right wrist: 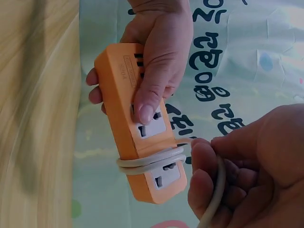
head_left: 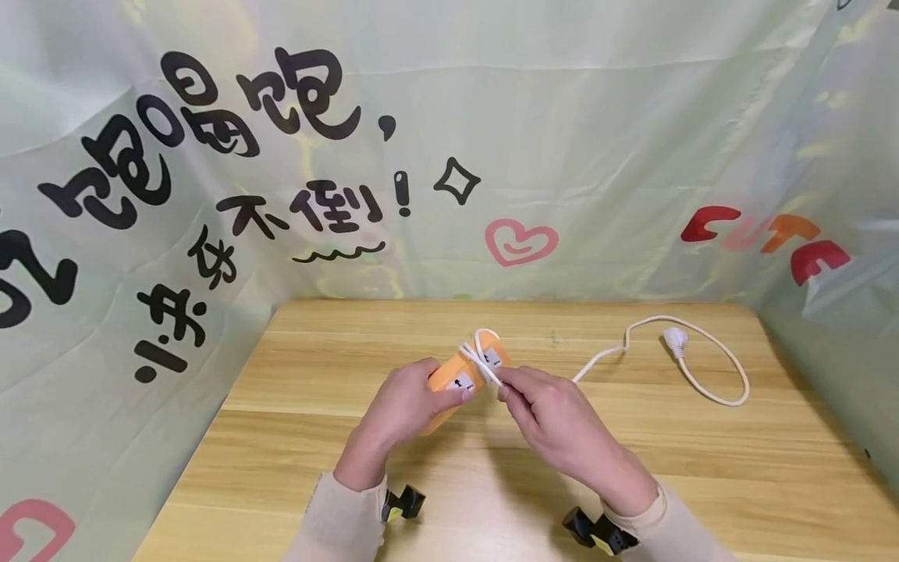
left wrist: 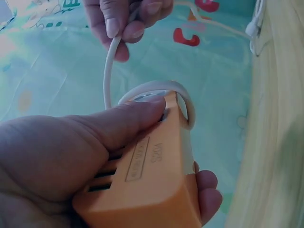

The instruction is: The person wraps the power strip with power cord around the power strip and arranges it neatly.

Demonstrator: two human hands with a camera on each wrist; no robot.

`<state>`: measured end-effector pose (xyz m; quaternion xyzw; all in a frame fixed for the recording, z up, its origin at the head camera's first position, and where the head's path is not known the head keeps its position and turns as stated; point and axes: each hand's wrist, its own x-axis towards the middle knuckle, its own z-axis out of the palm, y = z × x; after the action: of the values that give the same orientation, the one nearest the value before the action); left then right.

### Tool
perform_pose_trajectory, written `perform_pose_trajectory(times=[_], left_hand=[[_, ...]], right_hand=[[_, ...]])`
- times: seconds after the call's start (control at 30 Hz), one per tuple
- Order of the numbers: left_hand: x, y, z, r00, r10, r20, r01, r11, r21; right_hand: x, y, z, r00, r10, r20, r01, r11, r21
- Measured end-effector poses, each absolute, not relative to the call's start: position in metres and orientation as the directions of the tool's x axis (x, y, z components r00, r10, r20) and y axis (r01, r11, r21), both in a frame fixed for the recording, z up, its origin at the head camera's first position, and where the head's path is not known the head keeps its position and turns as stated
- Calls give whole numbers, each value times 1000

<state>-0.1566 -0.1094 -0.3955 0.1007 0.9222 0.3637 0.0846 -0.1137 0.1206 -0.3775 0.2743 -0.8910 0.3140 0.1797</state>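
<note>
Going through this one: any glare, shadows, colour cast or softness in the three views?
Head: pale sheen on the table, soft shadow near the right hand; left wrist: bluish cast over the backdrop, lettering on the strip slightly soft; right wrist: dark shadow band down the table, backdrop brighter at upper right.

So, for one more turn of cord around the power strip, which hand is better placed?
The right hand, I think: it pinches the white cord, whose free part runs to the plug. The left hand grips the orange power strip, so it seems better for holding it steady.
</note>
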Motion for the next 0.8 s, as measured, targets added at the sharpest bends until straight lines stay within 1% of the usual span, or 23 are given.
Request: perform_pose_trajectory(times=[0.2, 0.4, 0.53, 0.7, 0.8], left_hand=[[-158, -111, -395, -972, 217, -87, 89, 686, 722], [-158, -114, -393, -978, 192, -81, 65, 650, 757], [-158, -117, -390, -983, 169, -72, 48, 614, 788], [-159, -119, -384, -988, 142, -54, 33, 548, 836], [-158, -120, -382, -988, 146, -52, 30, 508, 861]], right_hand=[[-113, 121, -376, -841, -331, 427, -521, 708, -477], [-115, 121, -380, -838, -301, 455, -509, 731, -454], [-117, 120, -383, -822, -329, 464, -545, 690, -477], [-117, 121, -382, -821, -402, 405, -571, 598, -563], [-119, 124, -381, -821, -417, 389, -570, 582, -580]])
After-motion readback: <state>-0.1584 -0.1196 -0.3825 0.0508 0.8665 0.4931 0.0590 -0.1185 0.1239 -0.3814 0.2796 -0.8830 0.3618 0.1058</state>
